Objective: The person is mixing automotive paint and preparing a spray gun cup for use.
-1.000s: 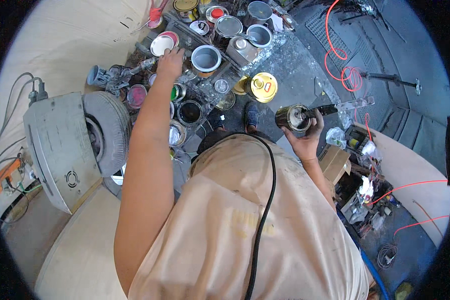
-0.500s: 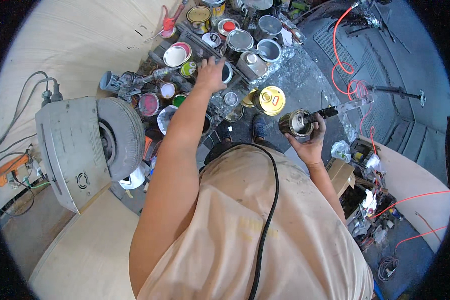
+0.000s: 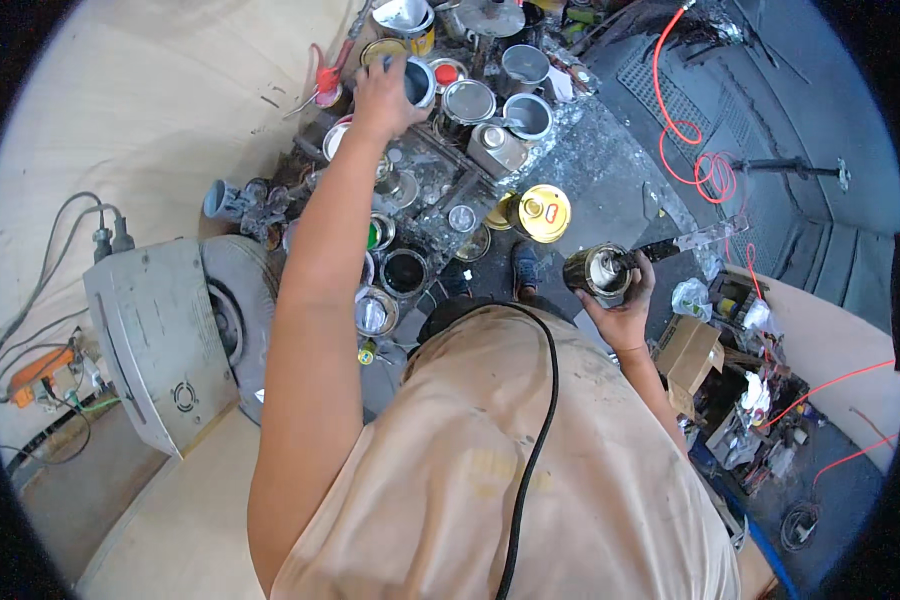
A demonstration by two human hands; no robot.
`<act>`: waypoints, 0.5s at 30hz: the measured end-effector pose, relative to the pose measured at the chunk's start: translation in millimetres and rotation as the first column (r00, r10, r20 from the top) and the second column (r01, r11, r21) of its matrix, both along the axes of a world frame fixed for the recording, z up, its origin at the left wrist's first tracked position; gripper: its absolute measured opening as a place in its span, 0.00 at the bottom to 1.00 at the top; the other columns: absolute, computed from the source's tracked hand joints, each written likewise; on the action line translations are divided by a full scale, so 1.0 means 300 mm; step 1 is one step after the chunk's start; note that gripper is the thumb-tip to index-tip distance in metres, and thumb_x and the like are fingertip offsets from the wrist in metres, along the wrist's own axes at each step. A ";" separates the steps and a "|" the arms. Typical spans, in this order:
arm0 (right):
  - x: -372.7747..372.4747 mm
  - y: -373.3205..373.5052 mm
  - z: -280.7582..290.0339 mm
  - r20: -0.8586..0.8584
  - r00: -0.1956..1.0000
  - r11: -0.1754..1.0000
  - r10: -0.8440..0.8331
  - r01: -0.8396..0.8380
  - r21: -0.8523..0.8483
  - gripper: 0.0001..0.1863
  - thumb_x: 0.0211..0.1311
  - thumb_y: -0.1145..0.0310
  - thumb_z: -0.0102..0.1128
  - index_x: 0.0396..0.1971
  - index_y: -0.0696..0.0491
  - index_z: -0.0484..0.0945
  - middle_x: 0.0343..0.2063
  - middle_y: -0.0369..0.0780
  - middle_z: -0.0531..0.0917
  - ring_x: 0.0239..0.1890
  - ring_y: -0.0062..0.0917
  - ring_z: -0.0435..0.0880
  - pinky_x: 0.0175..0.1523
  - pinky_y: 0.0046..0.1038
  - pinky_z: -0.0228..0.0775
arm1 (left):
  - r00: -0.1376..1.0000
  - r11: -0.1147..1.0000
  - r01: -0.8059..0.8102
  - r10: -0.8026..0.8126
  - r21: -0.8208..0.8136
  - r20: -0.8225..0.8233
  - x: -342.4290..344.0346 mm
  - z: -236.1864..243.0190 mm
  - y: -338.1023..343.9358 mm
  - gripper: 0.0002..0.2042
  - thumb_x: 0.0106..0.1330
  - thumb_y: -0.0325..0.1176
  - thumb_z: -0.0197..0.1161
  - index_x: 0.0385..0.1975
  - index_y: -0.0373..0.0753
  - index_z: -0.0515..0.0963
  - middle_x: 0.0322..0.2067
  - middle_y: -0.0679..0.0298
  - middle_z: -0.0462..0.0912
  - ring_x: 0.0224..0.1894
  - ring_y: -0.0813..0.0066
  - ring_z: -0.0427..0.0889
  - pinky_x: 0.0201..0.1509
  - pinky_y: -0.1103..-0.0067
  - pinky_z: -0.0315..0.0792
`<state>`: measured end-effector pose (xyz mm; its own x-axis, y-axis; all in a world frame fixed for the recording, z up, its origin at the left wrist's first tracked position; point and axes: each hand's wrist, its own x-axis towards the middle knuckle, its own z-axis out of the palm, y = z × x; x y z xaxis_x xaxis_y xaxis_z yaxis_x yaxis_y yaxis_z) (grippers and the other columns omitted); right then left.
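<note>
At the far side of the cluttered bench, my left hand [image 3: 383, 103] is closed around a round can [image 3: 420, 84] with a dark inside, held above other tins. My right hand [image 3: 625, 305] grips an open paint tin [image 3: 586, 272], stained on its outside, with pale grey stuff showing within. A long flat stick [image 3: 705, 235], dark near the tin and pale and glossy at its outer end, lies across the tin's mouth beside my right fingers. Whether those fingers pinch the stick too is hard to see. A yellow-lidded tin [image 3: 544, 213] stands left of the right hand.
Lidded tin [image 3: 469, 102], grey open cup [image 3: 527, 117] and rectangular metal can [image 3: 497, 149] crowd the far bench. Nearer stands a dark-filled tin [image 3: 404, 272]. A wheel [image 3: 232, 315] and grey metal box [image 3: 160, 335] are at left; a red hose [image 3: 660, 85] and cardboard box [image 3: 692, 362] at right.
My left hand has moved farther away and slightly left, carrying the round can up from among the tins. My right hand still holds its tin at nearly the same place.
</note>
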<state>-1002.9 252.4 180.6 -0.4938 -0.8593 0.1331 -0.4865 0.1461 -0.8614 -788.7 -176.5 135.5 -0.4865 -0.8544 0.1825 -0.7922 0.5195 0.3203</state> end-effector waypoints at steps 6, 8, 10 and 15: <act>0.021 0.054 -0.003 -0.076 0.994 0.997 -0.083 0.082 -0.011 0.53 0.41 0.74 0.78 0.68 0.56 0.53 0.59 0.49 0.70 0.56 0.38 0.77 0.60 0.33 0.71 | 0.993 0.995 0.082 -0.087 0.058 0.085 -0.108 -0.121 -0.130 0.47 0.42 0.44 0.79 0.66 0.40 0.64 0.57 0.47 0.71 0.55 0.46 0.74 0.59 0.60 0.71; 0.029 0.071 0.007 -0.101 0.989 0.994 -0.109 0.108 -0.016 0.53 0.41 0.73 0.79 0.67 0.57 0.54 0.59 0.49 0.70 0.56 0.38 0.77 0.60 0.34 0.72 | 0.988 0.992 0.086 -0.097 0.095 0.116 -0.137 -0.153 -0.153 0.47 0.42 0.44 0.79 0.66 0.39 0.64 0.57 0.48 0.72 0.56 0.47 0.74 0.61 0.61 0.70; 0.045 0.079 0.031 -0.092 0.989 0.993 -0.119 0.121 0.015 0.54 0.42 0.75 0.78 0.68 0.55 0.51 0.59 0.49 0.69 0.56 0.37 0.76 0.60 0.33 0.71 | 0.983 0.985 0.165 -0.168 0.055 0.072 -0.142 -0.198 -0.187 0.47 0.42 0.41 0.79 0.66 0.38 0.64 0.58 0.48 0.72 0.56 0.48 0.74 0.61 0.61 0.70; 0.044 0.102 0.038 -0.096 0.989 0.991 -0.111 0.117 0.061 0.55 0.43 0.77 0.78 0.69 0.53 0.49 0.59 0.48 0.69 0.56 0.36 0.75 0.61 0.32 0.70 | 0.950 0.952 0.307 -0.307 -0.012 -0.064 -0.103 -0.254 -0.206 0.46 0.42 0.39 0.78 0.65 0.38 0.64 0.58 0.48 0.72 0.56 0.49 0.75 0.62 0.62 0.70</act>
